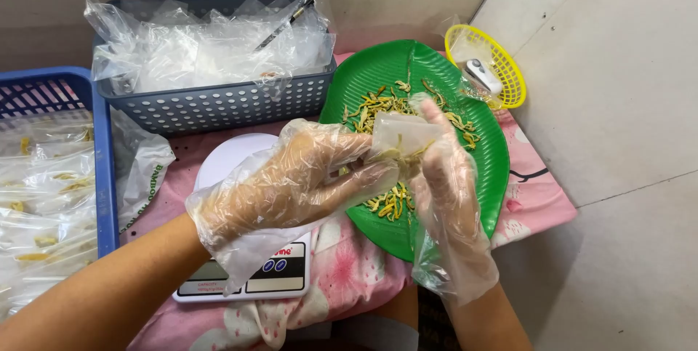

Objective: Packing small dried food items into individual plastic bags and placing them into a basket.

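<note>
Both my hands wear loose clear plastic gloves. My left hand (291, 180) pinches a small clear plastic bag (402, 135) over the green plate (488, 176). My right hand (447, 184) is at the bag's mouth, its fingers closed on a few yellow dried strips at the opening. More yellow dried strips (385, 107) lie scattered on the plate. A white kitchen scale (254, 271) sits under my left wrist, partly hidden by it.
A grey perforated basket (218, 104) full of empty clear bags stands at the back. A blue basket (54, 176) at the left holds filled bags. A yellow basket (502, 67) with a small white device sits at the far right. A pink flowered cloth (538, 198) covers the table.
</note>
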